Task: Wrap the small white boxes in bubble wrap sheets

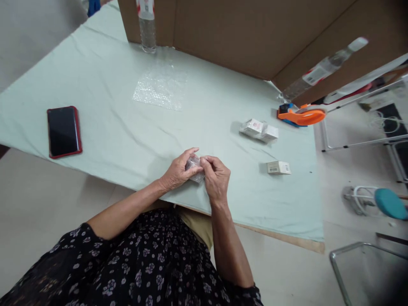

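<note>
Floor (47, 191) spreads pale around a green-clothed table (111, 76), backed by a tall brown cardboard panel (223, 38); a teal-seated stool (390, 203) stands off to the right. Bubble wrap (159, 87) lies flat, a tablet (63, 131) on its left, an orange tape dispenser (301, 115) on its right. Near the table's front edge, the left hand (178, 170) grips a small clear-wrapped packet (197, 176), and the right hand (217, 176) pinches its side. Closing the film seems the step; the next move probably calls for a steady left hold and careful right fingertips.
</note>
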A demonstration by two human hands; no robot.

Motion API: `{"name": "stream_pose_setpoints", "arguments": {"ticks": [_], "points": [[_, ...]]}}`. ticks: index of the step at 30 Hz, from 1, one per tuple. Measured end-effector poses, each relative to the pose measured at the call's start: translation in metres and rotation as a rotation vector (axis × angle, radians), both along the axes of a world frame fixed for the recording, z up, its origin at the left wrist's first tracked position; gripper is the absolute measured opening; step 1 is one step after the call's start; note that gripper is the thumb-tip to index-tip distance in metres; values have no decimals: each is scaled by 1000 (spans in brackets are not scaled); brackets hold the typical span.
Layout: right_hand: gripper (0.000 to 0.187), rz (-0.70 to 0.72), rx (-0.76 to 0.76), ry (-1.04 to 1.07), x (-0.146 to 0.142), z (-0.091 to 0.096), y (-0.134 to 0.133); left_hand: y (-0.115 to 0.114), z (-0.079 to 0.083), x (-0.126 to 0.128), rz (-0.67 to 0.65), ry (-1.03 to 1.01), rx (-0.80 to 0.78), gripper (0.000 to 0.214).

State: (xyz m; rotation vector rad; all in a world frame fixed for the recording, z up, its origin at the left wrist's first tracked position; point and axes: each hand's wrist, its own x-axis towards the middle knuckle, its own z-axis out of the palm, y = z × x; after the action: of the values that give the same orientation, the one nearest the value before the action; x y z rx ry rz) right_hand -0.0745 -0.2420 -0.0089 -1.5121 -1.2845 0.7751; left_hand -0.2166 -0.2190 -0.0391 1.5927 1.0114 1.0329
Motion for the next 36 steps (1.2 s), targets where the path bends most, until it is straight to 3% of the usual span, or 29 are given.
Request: {"name": "stream_pose_setpoints", "arguments": {"ticks": [4,9,14,18,21,24,36], "points": [[21,-104,54,71,-11,-15,-4,1,1,-5,-69,12,28,45],[23,-119,95,-7,-17,-22,-7,-3,1,-17,-195,-29,19,58],[23,-136,70,-48,-13,-23,-6,-4,1,-19,-191,-193,-247,78],[21,33,-20,-74,2,-6,1,0,5,-17,-154,-325,-381,83],[17,246,-96,-114,18,13,11,2,8,-17,-163,-302,-391,82],[17,369,-130,-169,28,27,22,3,10,-17,-159,-263,-388,80],[16,395,-105,-282,28,36,19,1,13,-13,-129,-242,-382,67]]}}
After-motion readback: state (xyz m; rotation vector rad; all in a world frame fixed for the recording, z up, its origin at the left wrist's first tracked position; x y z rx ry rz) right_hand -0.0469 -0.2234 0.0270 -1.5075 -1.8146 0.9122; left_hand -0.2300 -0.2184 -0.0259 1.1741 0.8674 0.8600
